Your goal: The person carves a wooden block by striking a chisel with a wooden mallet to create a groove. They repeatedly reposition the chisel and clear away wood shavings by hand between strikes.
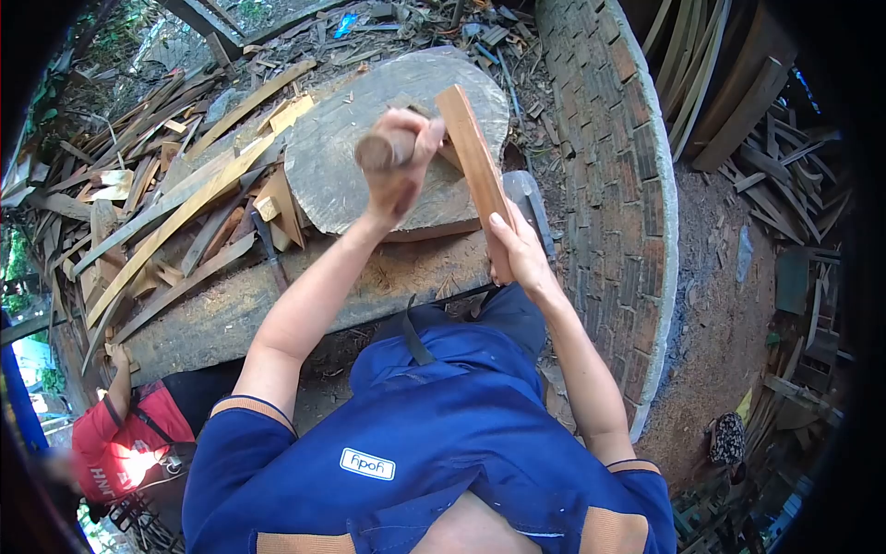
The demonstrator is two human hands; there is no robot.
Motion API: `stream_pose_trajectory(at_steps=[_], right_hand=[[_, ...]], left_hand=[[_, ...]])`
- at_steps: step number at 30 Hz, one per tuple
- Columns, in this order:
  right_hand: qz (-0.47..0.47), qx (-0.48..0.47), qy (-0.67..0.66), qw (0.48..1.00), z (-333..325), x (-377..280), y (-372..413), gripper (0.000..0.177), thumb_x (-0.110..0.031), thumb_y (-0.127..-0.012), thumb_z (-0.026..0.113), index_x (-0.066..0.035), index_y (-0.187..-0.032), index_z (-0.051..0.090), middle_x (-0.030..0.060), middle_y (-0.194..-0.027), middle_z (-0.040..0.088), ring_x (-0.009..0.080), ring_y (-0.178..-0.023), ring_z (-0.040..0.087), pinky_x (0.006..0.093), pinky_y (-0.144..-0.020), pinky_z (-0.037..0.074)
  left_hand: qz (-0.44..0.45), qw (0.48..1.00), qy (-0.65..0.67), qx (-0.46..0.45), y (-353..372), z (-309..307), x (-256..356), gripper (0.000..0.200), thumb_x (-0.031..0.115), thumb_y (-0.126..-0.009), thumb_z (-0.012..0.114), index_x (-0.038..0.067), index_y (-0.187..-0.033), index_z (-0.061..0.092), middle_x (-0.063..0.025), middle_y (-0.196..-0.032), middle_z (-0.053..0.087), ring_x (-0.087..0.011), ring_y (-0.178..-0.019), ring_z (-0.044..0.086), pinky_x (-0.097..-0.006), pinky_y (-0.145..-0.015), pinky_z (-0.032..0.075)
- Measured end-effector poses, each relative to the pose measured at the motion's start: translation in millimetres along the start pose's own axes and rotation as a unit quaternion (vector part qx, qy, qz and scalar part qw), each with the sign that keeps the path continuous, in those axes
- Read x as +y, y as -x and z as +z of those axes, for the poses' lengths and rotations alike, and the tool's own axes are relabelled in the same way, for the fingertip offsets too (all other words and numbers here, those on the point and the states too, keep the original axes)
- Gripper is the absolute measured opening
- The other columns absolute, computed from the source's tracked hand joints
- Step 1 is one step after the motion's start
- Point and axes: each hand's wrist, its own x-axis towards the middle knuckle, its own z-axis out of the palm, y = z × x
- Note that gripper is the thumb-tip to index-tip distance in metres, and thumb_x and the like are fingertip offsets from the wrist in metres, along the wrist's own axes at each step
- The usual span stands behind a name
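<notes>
My left hand [399, 180] is closed around the thick, round wooden handle [375, 152] of a tool, over the stump. The tool's head is mostly hidden behind the hand, so its kind does not show. In my right hand [524, 251] is a long reddish-brown wood piece [476, 152], gripped near its lower end with the thumb along its face. It slants up and away, its far end close to the left fist. Beneath both lies a wide, grey, round wood block [337, 175] with a scarred top.
Split wood strips [185, 208] are heaped at left. A dark-handled tool [269, 249] leans on the timber bench [217, 319]. A curved brick wall [604, 157] rises at right. A person in a red shirt [115, 448] is at lower left, one hand on the bench.
</notes>
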Motion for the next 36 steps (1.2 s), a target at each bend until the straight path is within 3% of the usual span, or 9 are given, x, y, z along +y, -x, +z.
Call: stream_pose_trajectory(at_steps=[2, 7, 11, 15, 20, 25, 27, 31, 36], right_hand=[[0.164, -0.05, -0.102, 0.98, -3.1, -28.0, 2.9, 0.056, -0.037, -0.1, 0.051, -0.013, -0.148, 0.034, 0.0053, -0.092, 0.054, 0.0105, -0.067, 0.054, 0.026, -0.054, 0.048], [0.221, -0.075, -0.197, 0.952, -13.6, -25.7, -10.6, 0.051, -0.041, -0.101, 0.047, -0.02, -0.145, 0.033, 0.0036, -0.073, 0.05, 0.0123, -0.053, 0.052, 0.0263, -0.047, 0.047], [0.258, -0.089, -0.246, 0.93, -12.9, -33.6, -11.5, 0.046, -0.044, -0.102, 0.043, -0.024, -0.142, 0.032, 0.0057, -0.075, 0.055, 0.0139, -0.054, 0.053, 0.0308, -0.049, 0.048], [0.287, -0.087, -0.289, 0.909, -16.6, -25.7, -14.0, 0.038, -0.045, -0.102, 0.042, -0.017, -0.128, 0.04, 0.0056, -0.076, 0.055, 0.0142, -0.055, 0.053, 0.0302, -0.048, 0.046], [0.291, -0.108, -0.346, 0.885, -16.6, -15.1, -15.0, 0.034, -0.044, -0.103, 0.041, -0.016, -0.121, 0.04, 0.0064, -0.076, 0.056, 0.0148, -0.056, 0.054, 0.0307, -0.049, 0.046], [0.276, -0.082, -0.317, 0.904, -12.1, -21.3, -10.3, 0.039, -0.048, -0.102, 0.042, -0.01, -0.113, 0.043, 0.006, -0.077, 0.056, 0.0139, -0.056, 0.052, 0.0291, -0.049, 0.045], [0.271, -0.083, -0.308, 0.908, -12.5, -21.3, -10.6, 0.04, -0.049, -0.102, 0.041, -0.01, -0.114, 0.043, 0.0057, -0.077, 0.056, 0.0139, -0.056, 0.053, 0.0293, -0.049, 0.046], [0.27, -0.076, -0.3, 0.912, -9.8, -20.7, -8.3, 0.046, -0.045, -0.103, 0.042, -0.019, -0.14, 0.034, 0.0058, -0.074, 0.056, 0.0136, -0.053, 0.055, 0.0302, -0.048, 0.048], [0.259, -0.068, -0.283, 0.921, -9.9, -29.7, -5.1, 0.05, -0.046, -0.102, 0.043, -0.018, -0.143, 0.033, 0.0057, -0.074, 0.055, 0.0137, -0.052, 0.054, 0.03, -0.047, 0.048]], left_hand=[[-0.055, 0.996, 0.06, 0.029, -17.5, 8.1, 0.6, 0.017, 0.014, -0.088, 0.073, 0.007, -0.079, 0.06, -0.0033, -0.068, 0.063, -0.0107, -0.061, 0.061, -0.025, -0.056, 0.051], [-0.085, 0.982, 0.16, 0.047, -64.5, -10.5, -25.0, 0.02, 0.011, -0.088, 0.072, 0.007, -0.085, 0.053, -0.0065, -0.068, 0.06, -0.0149, -0.059, 0.06, -0.0325, -0.059, 0.054], [-0.143, 0.927, 0.221, 0.266, -58.5, -54.7, -54.3, 0.03, 0.029, -0.086, 0.076, 0.009, -0.082, 0.054, -0.0071, -0.066, 0.063, -0.0187, -0.062, 0.066, -0.0338, -0.065, 0.059], [-0.276, 0.893, 0.194, 0.298, -20.7, -83.8, -55.1, 0.041, 0.048, -0.087, 0.071, 0.01, -0.088, 0.054, -0.0109, -0.079, 0.068, -0.0224, -0.076, 0.069, -0.0383, -0.074, 0.058], [-0.412, 0.768, 0.359, 0.333, -35.7, -101.2, -48.1, 0.034, 0.035, -0.092, 0.066, 0.013, -0.107, 0.045, -0.0117, -0.109, 0.043, -0.0243, -0.094, 0.049, -0.047, -0.095, 0.044], [-0.34, 0.807, 0.364, 0.318, -68.5, -91.1, -51.2, 0.044, 0.04, -0.087, 0.073, 0.012, -0.104, 0.043, -0.0091, -0.09, 0.048, -0.0224, -0.081, 0.051, -0.0414, -0.079, 0.047], [-0.214, 0.876, 0.332, 0.276, -76.9, -81.7, -49.4, 0.053, 0.047, -0.084, 0.075, 0.013, -0.105, 0.041, -0.006, -0.078, 0.047, -0.0198, -0.07, 0.05, -0.0361, -0.07, 0.049], [-0.159, 0.953, 0.145, 0.212, -90.0, -56.1, -30.4, 0.054, 0.051, -0.084, 0.072, 0.01, -0.106, 0.045, -0.0013, -0.076, 0.052, -0.0165, -0.054, 0.058, -0.0349, -0.056, 0.058], [-0.131, 0.979, 0.135, 0.077, -106.9, -23.5, -20.0, 0.045, 0.051, -0.091, 0.065, 0.01, -0.099, 0.049, -0.0027, -0.078, 0.053, -0.0162, -0.068, 0.061, -0.0338, -0.063, 0.056]])
